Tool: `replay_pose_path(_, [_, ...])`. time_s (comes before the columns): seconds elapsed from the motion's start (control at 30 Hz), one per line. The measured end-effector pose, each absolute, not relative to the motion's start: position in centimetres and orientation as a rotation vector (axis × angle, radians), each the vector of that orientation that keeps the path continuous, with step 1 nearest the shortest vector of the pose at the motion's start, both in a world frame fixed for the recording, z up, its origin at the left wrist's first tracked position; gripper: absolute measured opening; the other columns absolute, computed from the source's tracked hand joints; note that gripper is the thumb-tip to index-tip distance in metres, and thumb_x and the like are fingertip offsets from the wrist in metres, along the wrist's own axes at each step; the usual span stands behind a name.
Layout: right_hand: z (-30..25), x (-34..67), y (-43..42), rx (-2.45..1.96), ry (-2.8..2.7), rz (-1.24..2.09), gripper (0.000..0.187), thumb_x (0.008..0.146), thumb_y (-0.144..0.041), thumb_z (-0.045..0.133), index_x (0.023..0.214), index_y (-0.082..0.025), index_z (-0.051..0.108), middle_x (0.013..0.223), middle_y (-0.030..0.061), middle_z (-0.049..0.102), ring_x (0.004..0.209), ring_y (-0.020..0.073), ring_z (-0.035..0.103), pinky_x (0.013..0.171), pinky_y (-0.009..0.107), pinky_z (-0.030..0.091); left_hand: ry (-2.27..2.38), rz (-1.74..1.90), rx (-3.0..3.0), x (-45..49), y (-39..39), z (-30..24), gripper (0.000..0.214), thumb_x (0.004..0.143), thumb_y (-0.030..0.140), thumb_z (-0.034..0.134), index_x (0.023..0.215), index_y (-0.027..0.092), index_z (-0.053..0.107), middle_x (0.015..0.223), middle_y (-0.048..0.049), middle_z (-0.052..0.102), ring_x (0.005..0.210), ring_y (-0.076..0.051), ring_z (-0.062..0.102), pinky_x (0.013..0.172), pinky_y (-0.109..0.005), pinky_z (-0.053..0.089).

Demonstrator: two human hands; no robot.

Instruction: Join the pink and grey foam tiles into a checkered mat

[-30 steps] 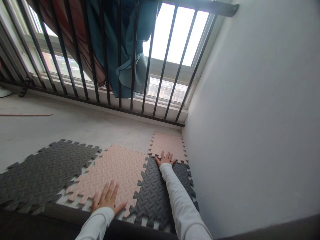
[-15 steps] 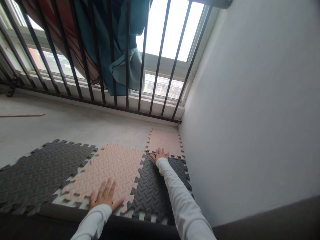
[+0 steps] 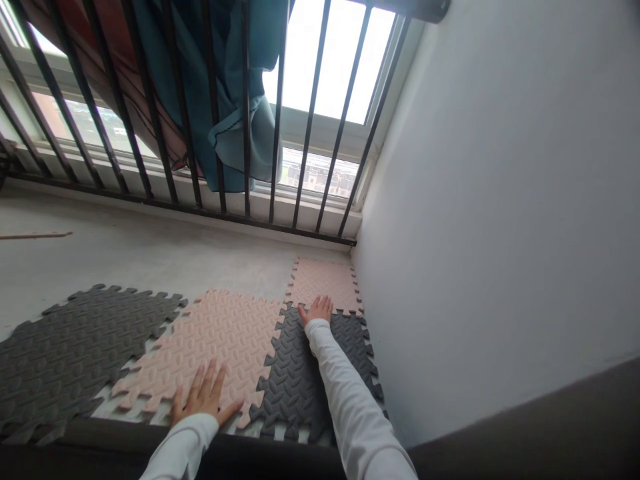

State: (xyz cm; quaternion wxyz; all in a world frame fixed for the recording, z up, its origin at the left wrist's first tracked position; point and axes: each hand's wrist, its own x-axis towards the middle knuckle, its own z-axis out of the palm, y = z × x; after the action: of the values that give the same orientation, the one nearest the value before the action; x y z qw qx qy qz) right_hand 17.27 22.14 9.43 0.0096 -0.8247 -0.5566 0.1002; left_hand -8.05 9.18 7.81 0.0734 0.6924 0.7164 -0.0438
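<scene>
My left hand [image 3: 203, 395] lies flat with fingers spread on the near edge of a pink foam mat tile [image 3: 215, 333]. My right hand [image 3: 317, 311] rests open across the seam between a dark grey foam tile [image 3: 293, 367] and a second pink tile [image 3: 323, 277] beyond it. Both pink tiles meet the dark grey one along jigsaw edges. Off to the left, another dark grey tile [image 3: 85, 347] lies with a strip of floor showing between it and the nearer pink tile. My right sleeve hides part of the dark tile under it.
A white wall [image 3: 490, 200] rises along the right of the tiles. Black metal railings [image 3: 245, 133] stand at the back before a window, with a blue-green cloth [image 3: 195, 107] hanging behind them. A thin stick [image 3: 37, 235] lies on the grey floor [image 3: 165, 250].
The view has shifted slightly, so the scene sits a little further left. My right hand's fingers have drawn closer together; my left hand stays on the pink tile.
</scene>
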Motion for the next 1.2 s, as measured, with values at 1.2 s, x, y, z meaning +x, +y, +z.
replay_pose_path(1.2, [9.9,25.5,19.0,-2.878,-1.875,0.29,0.091,0.062,-0.072,0.042,0.132,-0.017,0.026,0.132,0.0246,0.029,0.121,0.0351,0.028,0.091,0.05,0.024,2.023,-0.167,1.888,-7.4,9.2,9.8,0.07,0.065,0.047,0.044,0.13,0.028,0.028,0.143,-0.0008,0.017,0.131,-0.024,0.011,0.103,-0.049,0.008])
